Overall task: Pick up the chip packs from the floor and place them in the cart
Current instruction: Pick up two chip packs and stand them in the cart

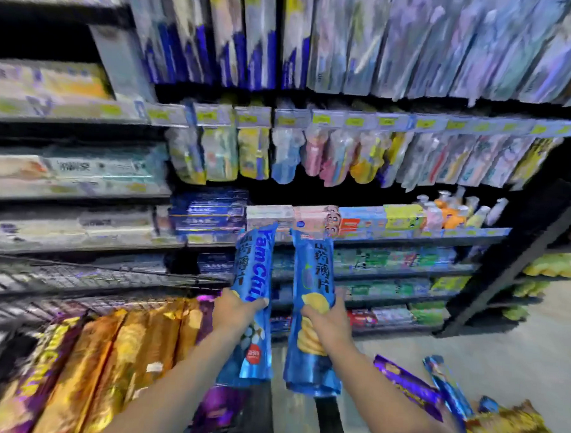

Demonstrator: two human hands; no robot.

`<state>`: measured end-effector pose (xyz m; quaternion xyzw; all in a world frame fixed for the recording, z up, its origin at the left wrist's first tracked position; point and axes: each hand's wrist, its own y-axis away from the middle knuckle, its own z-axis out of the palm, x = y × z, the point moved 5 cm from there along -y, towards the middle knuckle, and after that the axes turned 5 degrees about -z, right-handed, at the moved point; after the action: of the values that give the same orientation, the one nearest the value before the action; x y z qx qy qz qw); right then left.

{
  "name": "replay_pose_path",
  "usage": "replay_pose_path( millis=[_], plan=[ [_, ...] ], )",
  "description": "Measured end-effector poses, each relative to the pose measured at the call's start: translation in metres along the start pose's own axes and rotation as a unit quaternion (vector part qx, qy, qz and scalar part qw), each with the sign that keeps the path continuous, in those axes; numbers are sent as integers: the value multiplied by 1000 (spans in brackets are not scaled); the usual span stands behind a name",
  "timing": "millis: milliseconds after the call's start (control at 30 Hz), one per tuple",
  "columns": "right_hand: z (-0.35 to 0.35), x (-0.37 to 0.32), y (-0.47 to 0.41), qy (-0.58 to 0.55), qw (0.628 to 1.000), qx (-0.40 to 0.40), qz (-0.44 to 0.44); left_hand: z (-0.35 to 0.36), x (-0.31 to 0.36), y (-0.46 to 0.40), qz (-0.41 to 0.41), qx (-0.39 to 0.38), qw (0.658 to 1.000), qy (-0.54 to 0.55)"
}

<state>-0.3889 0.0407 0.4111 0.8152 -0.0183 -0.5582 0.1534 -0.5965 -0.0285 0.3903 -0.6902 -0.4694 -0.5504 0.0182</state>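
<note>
Each of my hands holds a long blue chip pack upright in front of the shelves. My left hand (234, 310) grips the left blue pack (254, 273) round its middle. My right hand (327, 321) grips the right blue pack (314, 279) the same way. The two packs stand side by side, a little apart. At the lower left the wire cart (81, 277) holds several gold and purple chip packs (111, 356). On the floor at the lower right lie more packs: a purple one (407, 385), a blue one (446, 384) and a gold one (506, 425). The frame is blurred.
Store shelves (390, 236) full of toothpaste boxes and hanging toothbrushes fill the view ahead. A black shelf post (502, 269) stands at the right, with grey floor (516, 347) beside it.
</note>
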Motion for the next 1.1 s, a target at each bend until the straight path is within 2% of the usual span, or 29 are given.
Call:
replay_pose_path(
  millis=[133,233,533,800,1100],
  plan=[
    [95,-11,7,16,999,-41,18,-74,-46,-54,-32,18,999,-15],
    [149,-9,17,31,996,-75,34,-122,-62,-54,-61,35,997,-14],
    [273,16,52,93,980,-167,53,-192,-147,-77,-140,70,988,18],
    [375,37,68,162,962,-208,76,-247,-235,-136,-150,107,982,-39],
    [480,66,70,225,943,-224,97,-298,-259,-172,-94,163,976,-106]
  ],
)
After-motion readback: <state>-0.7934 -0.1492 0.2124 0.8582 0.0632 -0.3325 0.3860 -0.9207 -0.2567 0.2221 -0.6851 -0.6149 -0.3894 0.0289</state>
